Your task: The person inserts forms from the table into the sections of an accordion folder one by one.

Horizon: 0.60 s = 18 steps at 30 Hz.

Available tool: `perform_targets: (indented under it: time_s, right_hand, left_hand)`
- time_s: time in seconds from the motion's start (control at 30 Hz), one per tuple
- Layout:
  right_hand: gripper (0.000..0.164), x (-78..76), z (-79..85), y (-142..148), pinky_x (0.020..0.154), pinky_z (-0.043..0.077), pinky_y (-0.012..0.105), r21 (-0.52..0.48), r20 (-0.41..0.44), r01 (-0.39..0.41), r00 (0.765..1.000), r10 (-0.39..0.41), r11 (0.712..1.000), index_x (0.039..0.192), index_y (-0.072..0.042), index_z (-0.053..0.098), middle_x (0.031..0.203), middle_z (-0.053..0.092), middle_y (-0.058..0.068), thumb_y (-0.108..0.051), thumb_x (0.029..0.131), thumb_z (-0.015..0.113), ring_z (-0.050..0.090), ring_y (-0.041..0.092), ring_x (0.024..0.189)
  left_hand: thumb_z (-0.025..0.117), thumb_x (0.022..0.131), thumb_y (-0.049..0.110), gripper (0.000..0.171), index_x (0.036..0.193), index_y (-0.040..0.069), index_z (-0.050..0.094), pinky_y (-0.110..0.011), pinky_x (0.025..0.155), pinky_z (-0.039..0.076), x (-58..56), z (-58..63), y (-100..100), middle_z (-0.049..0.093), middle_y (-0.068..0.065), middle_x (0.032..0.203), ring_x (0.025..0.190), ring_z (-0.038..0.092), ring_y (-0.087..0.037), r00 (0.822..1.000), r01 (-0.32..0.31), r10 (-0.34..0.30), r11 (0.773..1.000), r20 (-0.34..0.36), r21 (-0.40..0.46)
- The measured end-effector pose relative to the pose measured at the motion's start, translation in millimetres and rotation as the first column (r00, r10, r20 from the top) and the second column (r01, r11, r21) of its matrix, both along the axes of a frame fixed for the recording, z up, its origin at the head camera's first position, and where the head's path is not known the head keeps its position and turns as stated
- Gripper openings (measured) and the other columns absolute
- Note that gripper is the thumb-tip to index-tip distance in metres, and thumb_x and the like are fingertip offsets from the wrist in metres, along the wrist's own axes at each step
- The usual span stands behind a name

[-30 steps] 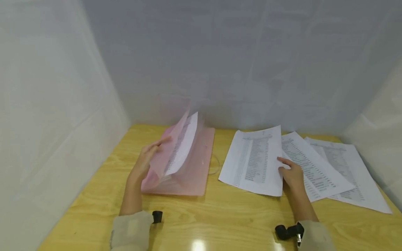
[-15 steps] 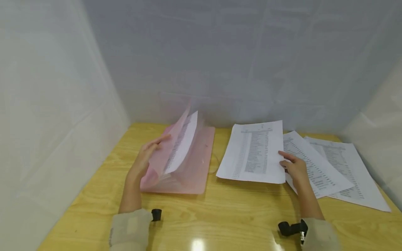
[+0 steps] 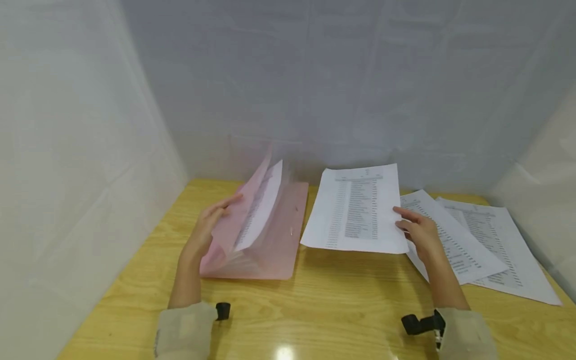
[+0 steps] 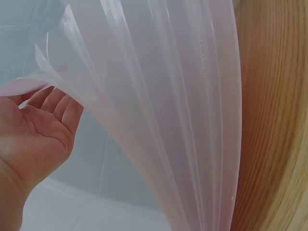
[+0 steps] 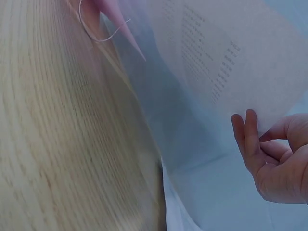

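Note:
In the head view a pink translucent accordion folder (image 3: 283, 255) lies fanned open at left, with a printed sheet (image 3: 261, 212) among its pockets. My left hand (image 3: 204, 230) holds the folder's raised cover at its left edge. The left wrist view shows several pocket walls (image 4: 144, 96) spread apart; my left fingertips are hidden behind the pink flap. My right hand (image 3: 420, 232) pinches the right edge of a printed sheet of paper (image 3: 355, 210), lifted over the table to the right of the folder. In the right wrist view this sheet (image 5: 207, 53) hangs from my thumb and fingers.
Two printed sheets, one nearer (image 3: 465, 260) and one farther right (image 3: 517, 250), overlap on the wooden table (image 3: 315, 310). An elastic cord (image 5: 103, 39) loops from the folder. White sheeting (image 3: 337, 90) closes off the back and both sides.
My right hand has raised the sheet off the table and brought it leftward, closer to the folder. My left hand and the folder stay nearly still.

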State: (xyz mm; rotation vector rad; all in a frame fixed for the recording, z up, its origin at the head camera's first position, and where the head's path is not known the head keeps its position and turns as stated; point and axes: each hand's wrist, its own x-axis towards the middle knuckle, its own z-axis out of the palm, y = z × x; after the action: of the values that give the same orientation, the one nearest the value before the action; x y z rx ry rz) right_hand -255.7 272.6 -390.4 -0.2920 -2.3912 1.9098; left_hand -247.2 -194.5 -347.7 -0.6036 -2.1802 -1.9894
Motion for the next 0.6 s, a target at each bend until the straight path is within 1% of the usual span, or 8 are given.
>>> perform_targets:
  time_s: [0.1, 0.13, 0.27, 0.37, 0.4, 0.43, 0.6]
  right_hand:
    - [0.049, 9.5, 18.7, -12, 0.076, 0.043, 0.023, 0.007, 0.001, -0.03, 1.0, 0.03, 1.0, 0.137, -0.004, 0.042, 0.143, 0.031, 0.018, -0.012, 0.09, 0.054, 0.05, 0.01, 0.095]
    - [0.049, 10.5, 21.5, -13, 0.075, 0.044, 0.022, 0.001, 0.001, -0.033, 0.999, 0.033, 0.999, 0.137, -0.002, 0.041, 0.143, 0.031, 0.018, -0.011, 0.09, 0.053, 0.05, 0.009, 0.093]
    - [0.048, 13.1, 31.0, -18, 0.073, 0.045, 0.021, -0.013, -0.004, -0.058, 0.998, 0.058, 0.998, 0.138, -0.002, 0.039, 0.143, 0.03, 0.018, -0.01, 0.092, 0.051, 0.051, 0.006, 0.089]
    - [0.048, 13.1, 35.1, -19, 0.073, 0.045, 0.021, -0.017, -0.011, -0.074, 0.997, 0.073, 0.997, 0.138, -0.002, 0.039, 0.143, 0.03, 0.018, -0.01, 0.092, 0.051, 0.05, 0.006, 0.09]
    - [0.048, 13.1, 36.2, -20, 0.074, 0.045, 0.021, -0.015, -0.012, -0.079, 0.997, 0.079, 0.997, 0.138, -0.002, 0.039, 0.143, 0.03, 0.018, -0.011, 0.092, 0.051, 0.05, 0.007, 0.09]
    - [0.048, 13.3, 37.4, -21, 0.073, 0.044, 0.021, -0.014, -0.014, -0.084, 0.996, 0.084, 0.996, 0.138, -0.002, 0.039, 0.142, 0.031, 0.019, -0.011, 0.092, 0.052, 0.05, 0.007, 0.091]
    - [0.049, 13.4, 42.6, -24, 0.071, 0.046, 0.021, -0.032, -0.028, -0.119, 0.993, 0.118, 0.992, 0.138, -0.001, 0.038, 0.139, 0.034, 0.02, -0.012, 0.093, 0.052, 0.053, 0.005, 0.089]
  left_hand:
    - [0.035, 0.095, 0.005, 0.037, 0.127, -0.009, 0.048, -0.041, 0.101, 0.016, -0.6, -0.9, 0, 0.049, -0.013, 0.131, 0.129, 0.031, -0.019, 1.0, -0.004, 0.004, 1.0, 0.008, 0.004]
    - [0.036, 0.095, 0.006, 0.037, 0.127, -0.009, 0.049, -0.042, 0.101, 0.016, -1.0, -1.8, -1, 0.05, -0.012, 0.131, 0.129, 0.031, -0.019, 1.0, -0.005, 0.005, 1.0, 0.009, 0.003]
    - [0.036, 0.095, 0.01, 0.038, 0.127, -0.004, 0.051, -0.041, 0.101, 0.017, -3.4, -6.7, -2, 0.051, -0.007, 0.131, 0.129, 0.031, -0.018, 1.0, -0.002, 0.002, 1.0, -0.004, -0.002]
    - [0.036, 0.095, 0.011, 0.038, 0.127, -0.002, 0.052, -0.041, 0.101, 0.017, -4.0, -7.9, -2, 0.051, -0.006, 0.131, 0.128, 0.032, -0.018, 1.0, -0.005, 0.005, 1.0, -0.012, -0.001]
    - [0.036, 0.095, 0.01, 0.038, 0.128, -0.003, 0.051, -0.042, 0.102, 0.016, -3.3, -7.4, -2, 0.051, -0.006, 0.131, 0.128, 0.032, -0.018, 1.0, -0.006, 0.006, 1.0, -0.011, -0.001]
    - [0.035, 0.096, 0.009, 0.038, 0.128, -0.004, 0.051, -0.042, 0.102, 0.016, -0.6, -4.2, 0, 0.05, -0.009, 0.132, 0.128, 0.032, -0.019, 1.0, -0.01, 0.01, 1.0, -0.006, -0.004]
    - [0.033, 0.095, 0.005, 0.038, 0.128, -0.007, 0.049, -0.042, 0.103, 0.015, 2.4, 1.0, 2, 0.048, -0.012, 0.132, 0.128, 0.032, -0.018, 1.0, -0.021, 0.021, 1.0, 0.02, -0.01]
